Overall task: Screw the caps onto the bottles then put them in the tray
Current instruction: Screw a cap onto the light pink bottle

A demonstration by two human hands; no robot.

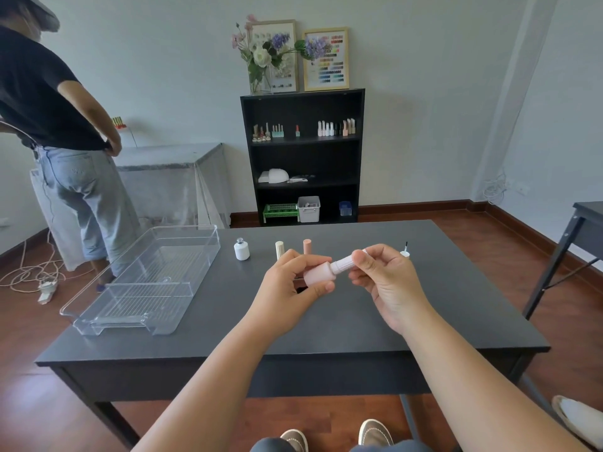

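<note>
My left hand (293,282) grips a pale pink bottle (318,272), held tilted above the dark table (326,331). My right hand (385,275) pinches the ribbed pink cap (342,265) that sits on the bottle's neck. A white bottle (241,249) without a cap stands on the table behind my hands. Beside it stand a cream cap (279,248) and a peach cap (307,246). A white cap (405,251) stands with its brush pointing up, far right. The clear plastic tray (143,282) lies on the table's left side with nothing in it.
A person in a black shirt and jeans (65,158) stands at the far left beyond the table. A black shelf (303,158) with small bottles stands against the back wall. Another table's edge (584,223) shows at right. Cables (29,275) lie on the floor.
</note>
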